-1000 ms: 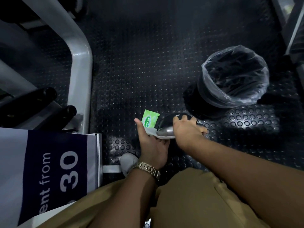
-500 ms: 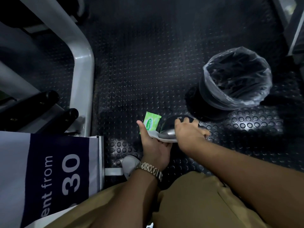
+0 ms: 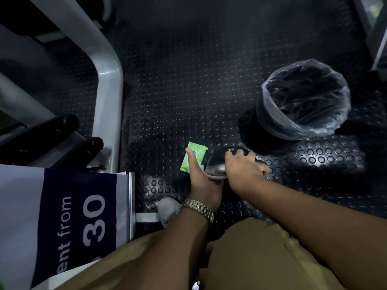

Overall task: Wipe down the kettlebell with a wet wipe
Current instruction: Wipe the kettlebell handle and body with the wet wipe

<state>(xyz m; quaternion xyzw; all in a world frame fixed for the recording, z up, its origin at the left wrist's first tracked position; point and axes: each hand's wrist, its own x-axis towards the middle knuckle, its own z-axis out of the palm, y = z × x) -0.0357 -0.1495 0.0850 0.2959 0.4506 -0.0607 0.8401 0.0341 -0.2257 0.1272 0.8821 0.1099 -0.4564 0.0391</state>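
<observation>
Head view: right grip [image 3: 244, 168] curls over the kettlebell [image 3: 217, 164]. Left grip [image 3: 206, 184] presses the wet wipe [image 3: 201, 167] against its side, fingers hidden, closure unclear. Best to hold it steady and wipe in overlapping strokes.

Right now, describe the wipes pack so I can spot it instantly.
Find the plastic-lined bin; the dark kettlebell sits just nearer the camera. The pack lies left of it, partly behind the left hand: the only bright green thing.

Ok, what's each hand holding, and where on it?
The right hand grips the kettlebell over its black rounded body. The left hand holds the white wet wipe against the kettlebell's shiny side, fingers hidden underneath.
</observation>
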